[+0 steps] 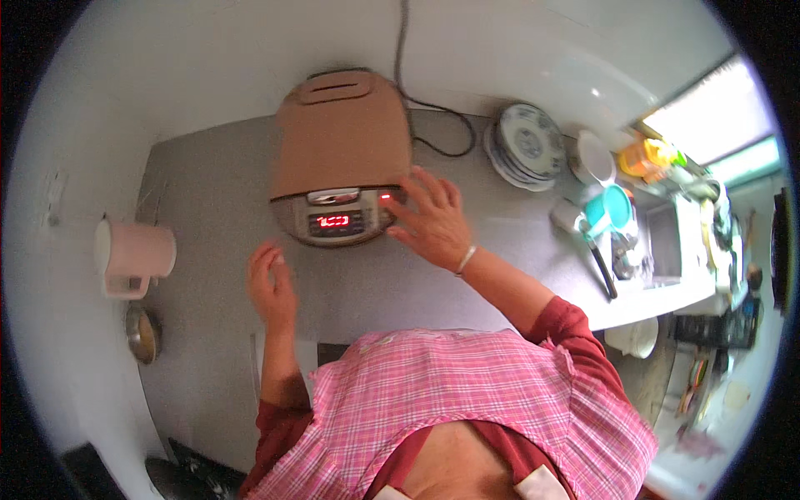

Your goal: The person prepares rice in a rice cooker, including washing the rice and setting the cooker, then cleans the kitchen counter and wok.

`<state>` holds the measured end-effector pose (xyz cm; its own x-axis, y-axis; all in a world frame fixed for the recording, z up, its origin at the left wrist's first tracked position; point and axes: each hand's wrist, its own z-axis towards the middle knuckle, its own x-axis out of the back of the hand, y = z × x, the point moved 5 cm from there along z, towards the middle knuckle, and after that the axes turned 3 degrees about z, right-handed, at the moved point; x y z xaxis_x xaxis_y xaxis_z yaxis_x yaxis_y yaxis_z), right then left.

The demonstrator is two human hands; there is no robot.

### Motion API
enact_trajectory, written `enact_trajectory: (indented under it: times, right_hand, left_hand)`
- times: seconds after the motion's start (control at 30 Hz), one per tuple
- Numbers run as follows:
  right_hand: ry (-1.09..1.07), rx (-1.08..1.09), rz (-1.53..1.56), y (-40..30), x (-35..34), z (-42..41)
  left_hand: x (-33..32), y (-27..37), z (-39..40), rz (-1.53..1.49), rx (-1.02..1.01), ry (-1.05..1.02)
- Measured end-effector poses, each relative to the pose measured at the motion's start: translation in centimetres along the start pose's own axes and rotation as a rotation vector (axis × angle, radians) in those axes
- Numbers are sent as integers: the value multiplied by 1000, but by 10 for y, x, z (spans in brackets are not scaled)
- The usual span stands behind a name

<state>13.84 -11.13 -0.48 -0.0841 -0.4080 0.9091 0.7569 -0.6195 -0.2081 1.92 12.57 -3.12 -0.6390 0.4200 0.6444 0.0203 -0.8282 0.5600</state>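
On the grey countertop [375, 287] stands an electric rice cooker [345, 140] with a copper-coloured lid, closed. Its front panel has a lit red display and a red light on the right. My right hand [435, 222] is at the right edge of that panel, fingers spread, one finger close to the lit button; whether it presses cannot be told. My left hand [273, 281] hovers over the counter at the cooker's front left, its fingers loosely bent and holding nothing. A dark power cord [400, 62] runs down the wall behind the cooker.
At the left stand a pink pitcher [140, 253] and a metal bowl [143, 335]. Stacked patterned plates [529, 144] are at the back right, beside a white bowl [592, 159]. Further right are a turquoise cup [609, 209], a black-handled utensil [602, 269] and a sink [664, 240].
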Motion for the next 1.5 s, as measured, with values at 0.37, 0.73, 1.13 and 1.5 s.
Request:
enact_trajectory:
  times: [0.37, 0.73, 1.13, 1.5]
  right_hand:
    - [498, -460, 156, 112, 91, -131]
    - [1024, -1501, 1678, 290, 28, -320]
    - [973, -1090, 1845, 327, 66, -328]
    - [839, -984, 1342, 322, 126, -280]
  left_hand:
    - [14, -13, -37, -88, 193, -56]
    - [1, 88, -68, -96, 276, -167]
    - [-19, 146, -130, -239, 284, -148]
    - [-37, 145, -156, -387, 490, -263]
